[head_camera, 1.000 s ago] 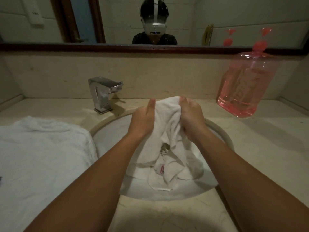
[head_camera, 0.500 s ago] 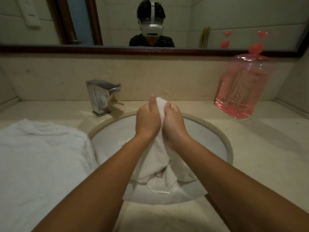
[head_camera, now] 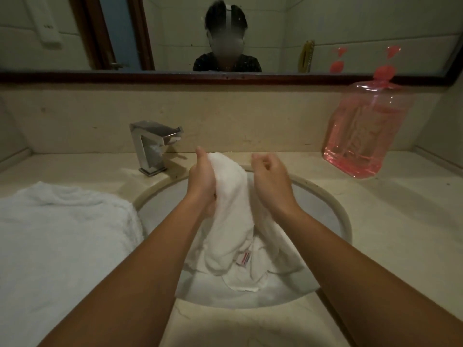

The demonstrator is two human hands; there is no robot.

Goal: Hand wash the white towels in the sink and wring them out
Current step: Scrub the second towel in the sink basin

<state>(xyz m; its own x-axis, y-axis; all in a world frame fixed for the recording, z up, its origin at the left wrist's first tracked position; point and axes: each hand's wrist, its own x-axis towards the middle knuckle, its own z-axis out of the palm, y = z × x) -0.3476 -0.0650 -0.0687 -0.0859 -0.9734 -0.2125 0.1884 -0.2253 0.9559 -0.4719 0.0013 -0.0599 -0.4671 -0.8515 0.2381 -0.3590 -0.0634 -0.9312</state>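
While gripping towel (head_camera: 233, 209) over sink (head_camera: 345, 221) with left hand (head_camera: 203, 181), right hand (head_camera: 271, 184) loosely curled and empty: mid-wash only, wringing undone, second towel (head_camera: 62, 234) waiting at nine o'clock.

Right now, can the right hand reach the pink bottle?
Probably yes. The right hand seems free, and nothing stands on the counter between it and the pink bottle; the left hand holds the towel.

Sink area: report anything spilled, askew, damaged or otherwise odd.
Nothing looks spilled or broken. Only the pink bottle on the counter looks tilted, leaning right at its top; that may be wide-angle distortion. The towel hangs into the sink, and the towel pile lies beside it.
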